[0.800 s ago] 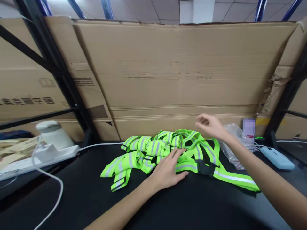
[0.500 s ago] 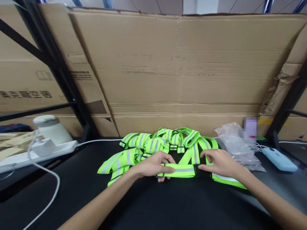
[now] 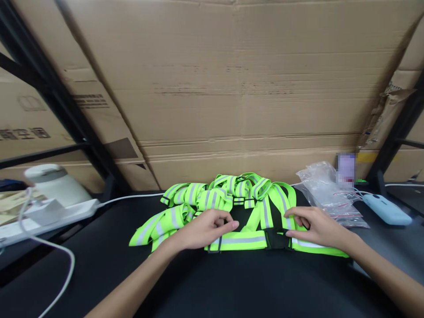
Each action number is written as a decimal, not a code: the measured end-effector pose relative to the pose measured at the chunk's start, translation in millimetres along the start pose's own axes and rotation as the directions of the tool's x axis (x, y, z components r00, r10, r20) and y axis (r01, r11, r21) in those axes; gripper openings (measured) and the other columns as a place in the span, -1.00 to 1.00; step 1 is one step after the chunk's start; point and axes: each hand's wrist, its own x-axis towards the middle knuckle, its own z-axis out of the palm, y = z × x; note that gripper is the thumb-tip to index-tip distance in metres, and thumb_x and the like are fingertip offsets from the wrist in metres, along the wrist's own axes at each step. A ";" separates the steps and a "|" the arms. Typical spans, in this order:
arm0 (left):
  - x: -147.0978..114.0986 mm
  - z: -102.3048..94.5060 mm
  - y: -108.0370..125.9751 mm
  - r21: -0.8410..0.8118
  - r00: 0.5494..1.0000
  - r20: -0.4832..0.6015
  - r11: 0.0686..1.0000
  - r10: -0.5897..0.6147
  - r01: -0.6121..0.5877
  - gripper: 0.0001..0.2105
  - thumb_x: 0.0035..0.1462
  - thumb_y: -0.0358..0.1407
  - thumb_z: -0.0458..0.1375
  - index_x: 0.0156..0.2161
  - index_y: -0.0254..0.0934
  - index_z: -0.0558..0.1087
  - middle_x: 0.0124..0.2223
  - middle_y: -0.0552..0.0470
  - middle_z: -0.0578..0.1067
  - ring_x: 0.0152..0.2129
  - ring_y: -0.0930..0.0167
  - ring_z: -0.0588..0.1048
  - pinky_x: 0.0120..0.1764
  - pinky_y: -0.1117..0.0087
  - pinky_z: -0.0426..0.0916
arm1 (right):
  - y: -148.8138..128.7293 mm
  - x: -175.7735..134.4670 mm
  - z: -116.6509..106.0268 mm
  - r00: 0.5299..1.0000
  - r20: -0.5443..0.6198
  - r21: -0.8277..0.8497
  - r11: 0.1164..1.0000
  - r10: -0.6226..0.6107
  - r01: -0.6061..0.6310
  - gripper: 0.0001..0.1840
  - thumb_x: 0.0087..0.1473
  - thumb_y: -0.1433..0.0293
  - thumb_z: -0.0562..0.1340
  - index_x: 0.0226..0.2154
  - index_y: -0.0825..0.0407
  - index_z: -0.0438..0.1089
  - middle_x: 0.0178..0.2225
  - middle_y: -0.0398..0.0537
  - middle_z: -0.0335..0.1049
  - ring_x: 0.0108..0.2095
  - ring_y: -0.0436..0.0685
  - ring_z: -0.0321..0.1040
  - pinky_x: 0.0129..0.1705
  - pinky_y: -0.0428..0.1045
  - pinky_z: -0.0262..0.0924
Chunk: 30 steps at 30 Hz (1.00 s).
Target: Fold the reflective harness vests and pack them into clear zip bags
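A fluorescent green belt with a grey reflective stripe lies along the front of a pile of similar straps. A black buckle sits in its middle, and a black slider near its left end. Just over the left part of the belt is my left hand, fingers loosely bent, thumb stretched out and gripping nothing. My right hand is beside the buckle, thumb and forefinger apart, above the belt's right part. The heaped reflective straps lie behind both hands, in loops with black fittings.
Clear plastic zip bags and a light blue device lie at the right. On the left are a white bottle, a power strip and a white cable. Cardboard walls off the back of the black table.
My left hand has let go of the belt, which now lies flatter with its slider showing. My right hand has shifted slightly right of the buckle. The camera has tilted down.
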 end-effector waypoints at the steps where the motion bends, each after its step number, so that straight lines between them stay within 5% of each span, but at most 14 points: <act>1: -0.4 -0.8 -0.2 0.006 0.999 0.034 1.000 0.017 -0.018 -0.54 0.23 0.11 0.11 -0.26 -0.31 0.51 -0.61 0.19 0.20 -0.68 0.52 0.21 -0.61 0.51 0.03 | -0.4 -1.9 2.2 1.000 0.024 0.027 1.000 -0.011 0.010 -0.52 0.17 0.04 0.29 0.03 -0.03 0.47 -0.47 -0.18 0.29 -0.48 0.03 0.23 -0.39 -0.07 0.03; 5: -3.8 -4.6 -1.8 -0.065 0.981 0.192 0.998 -0.005 0.018 -0.54 0.12 0.07 0.24 -0.07 -0.28 0.48 -0.53 0.15 0.38 -0.67 0.51 0.31 -0.59 0.53 0.15 | 2.6 -7.3 8.4 0.992 0.127 0.117 0.993 0.007 -0.022 -0.44 0.06 0.00 0.37 0.05 -0.12 0.51 -0.47 -0.18 0.27 -0.46 0.03 0.22 -0.39 -0.07 0.02; 9: -5.3 -5.3 -9.4 -0.237 0.839 0.538 0.941 -0.080 0.241 -0.57 0.13 0.08 0.24 -0.12 -0.24 0.39 -0.61 0.14 0.45 -0.77 0.46 0.37 -0.67 0.50 0.28 | 14.4 -9.2 10.1 0.974 0.221 0.236 0.967 0.046 -0.099 -0.37 -0.06 0.01 0.46 0.04 -0.12 0.51 -0.50 -0.24 0.17 -0.51 -0.02 0.10 -0.44 -0.08 -0.05; 11: -4.9 -4.5 -14.8 -0.268 0.800 0.595 0.918 -0.080 0.292 -0.59 0.12 0.09 0.25 -0.25 -0.24 0.37 -0.65 0.11 0.45 -0.79 0.46 0.38 -0.68 0.51 0.31 | 20.7 -10.2 11.4 0.970 0.238 0.312 0.942 0.047 -0.122 -0.26 -0.11 0.04 0.49 0.12 -0.12 0.42 -0.48 -0.27 0.16 -0.51 -0.03 0.07 -0.46 -0.09 -0.05; 15: -3.4 -1.2 -19.4 -0.332 0.811 0.581 0.891 -0.064 0.308 -0.56 0.10 0.10 0.28 -0.32 -0.28 0.38 -0.50 0.01 0.55 -0.75 0.50 0.42 -0.67 0.54 0.34 | 26.8 -12.8 9.4 0.977 0.205 0.382 0.915 0.055 -0.131 -0.28 -0.10 0.08 0.49 0.07 -0.05 0.34 -0.46 -0.29 0.17 -0.50 -0.03 0.09 -0.46 -0.11 0.00; 18: -1.0 3.2 -15.8 -0.409 0.903 0.428 0.885 -0.030 0.223 -0.57 0.11 0.09 0.27 -0.21 -0.28 0.41 -0.41 0.11 0.46 -0.73 0.54 0.42 -0.65 0.52 0.37 | 26.0 -14.1 -1.8 0.974 0.207 0.362 0.918 0.087 -0.159 -0.51 -0.04 0.05 0.45 -0.24 0.00 0.32 -0.51 -0.29 0.16 -0.51 -0.03 0.09 -0.49 -0.11 -0.02; 21: 1.3 6.0 -12.0 -0.440 0.961 0.271 0.880 -0.062 0.181 -0.56 0.15 0.08 0.24 -0.06 -0.21 0.39 -0.38 0.20 0.31 -0.76 0.59 0.33 -0.68 0.51 0.34 | 24.7 -15.2 -16.6 0.950 0.268 0.258 0.938 0.160 -0.231 -0.51 -0.01 -0.01 0.40 -0.38 -0.01 0.24 -0.59 -0.31 0.14 -0.55 -0.03 0.07 -0.51 -0.10 -0.08; 27: -0.2 -2.9 -15.5 -0.438 0.949 0.314 0.888 0.003 0.142 -0.66 0.21 -0.03 0.22 -0.03 -0.18 0.41 -0.50 0.24 0.10 -0.69 0.58 0.13 -0.63 0.54 0.22 | 28.2 -19.9 -24.3 0.871 0.387 0.064 0.933 0.304 -0.354 -0.47 -0.18 -0.01 0.48 -0.50 0.01 0.28 -0.62 -0.29 0.16 -0.57 -0.05 0.02 -0.54 -0.07 -0.17; 30: -0.9 -7.6 -14.3 -0.411 0.961 0.268 0.911 0.074 0.044 -0.71 0.22 -0.15 0.21 0.01 -0.16 0.46 -0.51 0.21 0.21 -0.59 0.52 0.18 -0.49 0.54 0.23 | 29.7 -20.3 -20.2 0.859 0.430 0.108 0.928 0.280 -0.356 -0.49 -0.21 0.02 0.50 -0.52 0.02 0.31 -0.62 -0.29 0.15 -0.57 -0.06 0.03 -0.55 -0.07 -0.16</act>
